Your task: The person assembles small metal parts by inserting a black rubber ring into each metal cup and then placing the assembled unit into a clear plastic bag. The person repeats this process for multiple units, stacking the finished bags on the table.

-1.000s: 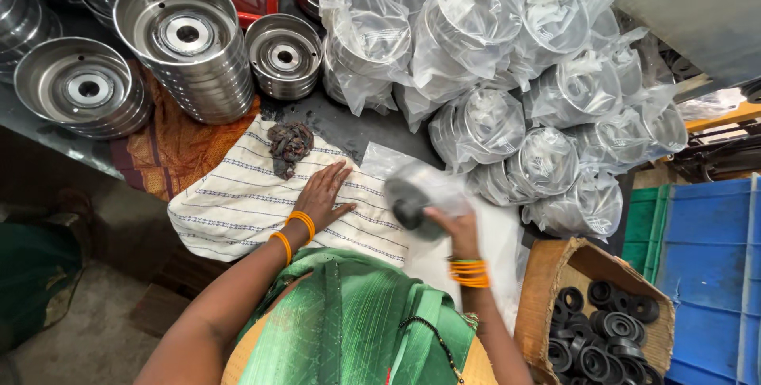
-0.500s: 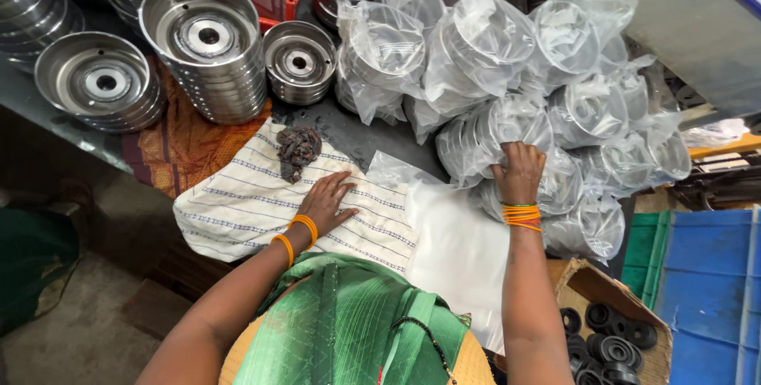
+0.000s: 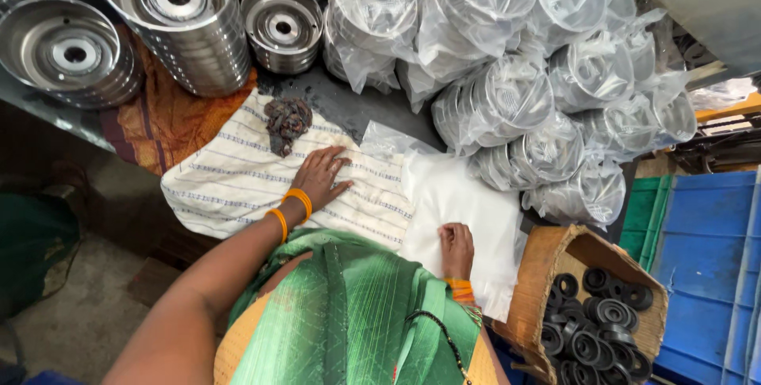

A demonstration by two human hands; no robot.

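— Item one, what's under the hands?

— Stack of clear plastic bags, flat on the table, at the near edge just right of the striped cloth. Right hand rests on the stack's near part, fingers curled down onto it; grip not closed around anything that I can see. Left hand lies flat on the striped cloth, fingers spread, grip open, holding nothing.

— Item two, on the cloth?

— One dark crumpled rag, at the far end, apart from the left hand.

— Beyond that?

— Bagged metal discs, a heap, far right of the table, touching the bag stack's far edge. Bare steel drums, stacked, far left, over an orange cloth.

— Off the table?

— Cardboard box of black rubber rings, just right of the right hand. Blue crate beside it.
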